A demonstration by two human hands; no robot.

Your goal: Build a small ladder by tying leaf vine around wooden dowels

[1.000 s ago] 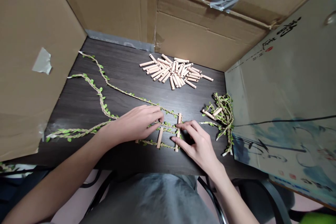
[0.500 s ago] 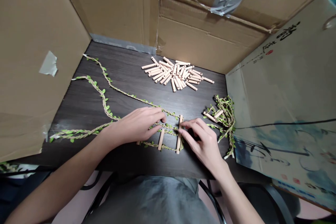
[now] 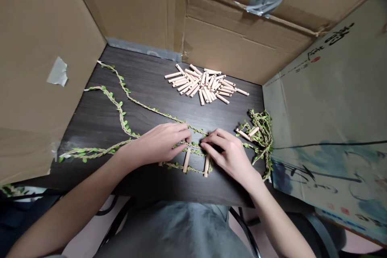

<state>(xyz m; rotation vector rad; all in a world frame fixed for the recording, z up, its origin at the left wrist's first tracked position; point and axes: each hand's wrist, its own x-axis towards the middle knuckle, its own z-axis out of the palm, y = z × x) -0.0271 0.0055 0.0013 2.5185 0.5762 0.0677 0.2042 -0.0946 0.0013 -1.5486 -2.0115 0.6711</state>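
My left hand is closed on a leafy braided cord, thumb and fingers curled around it. From the right, my right hand pinches the same cord, its fingertips close to the left hand's. Under its fingers lies a long wooden rod, with its upper half covered. A shorter wooden rod stands to the left, joined to the cords like a ladder rung. One more leafy cord runs diagonally up to the far left, passing beside both hands.
A pile of loose wooden rods with holes in their ends lies at the back. At the right is a bundle of leafy cord with small rods in it. Cardboard walls enclose the dark table on three sides.
My right hand has shifted slightly left, over the long rod, and its fingertips have moved from the rod onto the cord. The left hand stays almost still.
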